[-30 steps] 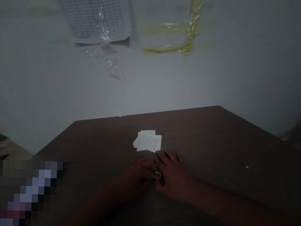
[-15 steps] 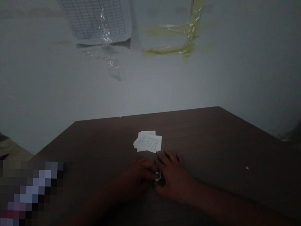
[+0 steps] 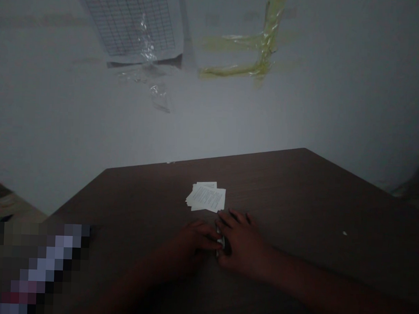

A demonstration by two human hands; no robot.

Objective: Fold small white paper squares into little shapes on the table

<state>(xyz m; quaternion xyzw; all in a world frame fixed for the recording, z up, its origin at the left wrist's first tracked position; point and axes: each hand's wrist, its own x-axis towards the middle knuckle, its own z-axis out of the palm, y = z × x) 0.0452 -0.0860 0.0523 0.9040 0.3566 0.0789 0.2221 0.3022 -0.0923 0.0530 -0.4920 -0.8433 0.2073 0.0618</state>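
A small white piece of paper, which looks folded, stands out between my two hands just above the brown table. My left hand is closed, with thumb and forefinger pinching the paper from the left. On the right side, my right hand lies low over the tabletop, its thumb and forefinger at the paper's two ends and its other fingers spread. Most of the paper is covered by fingers, and the light is dim. Just beyond my fingertips lies a loose stack of printed white paper slips.
A pale wall rises behind the table. A printed grid sheet and yellowed tape are stuck on it. A tiny white scrap lies at the right. A pixelated patch hides the lower left.
My left fingertips have shifted slightly on the small paper, and a little more of its edge shows between the hands. The stack of slips stays where it was.
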